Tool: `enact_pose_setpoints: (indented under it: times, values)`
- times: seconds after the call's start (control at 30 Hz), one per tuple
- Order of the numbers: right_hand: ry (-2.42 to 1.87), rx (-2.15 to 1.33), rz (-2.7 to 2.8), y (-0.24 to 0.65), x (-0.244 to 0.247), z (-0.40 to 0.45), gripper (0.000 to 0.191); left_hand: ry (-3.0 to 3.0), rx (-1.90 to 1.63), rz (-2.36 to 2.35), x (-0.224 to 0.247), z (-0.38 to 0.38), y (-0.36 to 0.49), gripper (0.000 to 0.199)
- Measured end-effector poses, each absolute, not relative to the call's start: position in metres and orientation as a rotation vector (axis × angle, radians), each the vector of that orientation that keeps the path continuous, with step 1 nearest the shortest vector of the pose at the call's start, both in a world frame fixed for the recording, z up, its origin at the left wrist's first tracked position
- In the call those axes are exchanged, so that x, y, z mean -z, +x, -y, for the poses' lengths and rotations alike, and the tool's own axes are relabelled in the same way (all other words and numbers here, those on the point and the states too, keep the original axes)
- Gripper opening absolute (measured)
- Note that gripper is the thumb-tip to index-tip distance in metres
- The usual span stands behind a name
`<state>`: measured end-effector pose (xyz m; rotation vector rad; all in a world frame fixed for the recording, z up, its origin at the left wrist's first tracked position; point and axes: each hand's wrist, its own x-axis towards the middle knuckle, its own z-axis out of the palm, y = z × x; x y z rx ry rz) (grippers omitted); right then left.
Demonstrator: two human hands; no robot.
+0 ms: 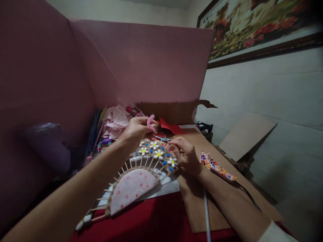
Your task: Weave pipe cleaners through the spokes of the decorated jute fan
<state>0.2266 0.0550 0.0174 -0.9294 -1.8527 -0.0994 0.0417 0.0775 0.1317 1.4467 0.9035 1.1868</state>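
My left hand (141,127) is closed on a curled pink strip (150,123), raised above the top of a fan-shaped craft piece. My right hand (185,154) has its fingers bent together at the right end of the fan's outer band; what they pinch, if anything, is too small to make out. The fan has a half-round pink dotted panel (133,188), thin wooden sticks (137,162) and a twine band with white flowers (158,154) and blue ovals (171,169).
Brown cardboard (196,215) lies under my right arm, with a flower-patterned glue gun (218,169) and a glue stick (207,215). Pliers (163,138), red paper (171,127) and pink cloth (116,121) lie behind. Pink panels (141,64) stand at the back and left.
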Motion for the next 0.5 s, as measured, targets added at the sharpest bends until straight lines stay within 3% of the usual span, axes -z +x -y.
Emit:
enact_pose_setpoints:
  times: [0.17,0.5]
  values:
    - [-0.794,0.150,1.885,0.217,-0.018,-0.046,0.034,1.214,-1.298,-0.898,-0.101,-0.051,0.071,0.005]
    - [-0.770,-0.031,1.758,0.218,-0.020,-0.053,0.010,1.356,-1.310,-0.954,-0.053,-0.056,0.081,0.008]
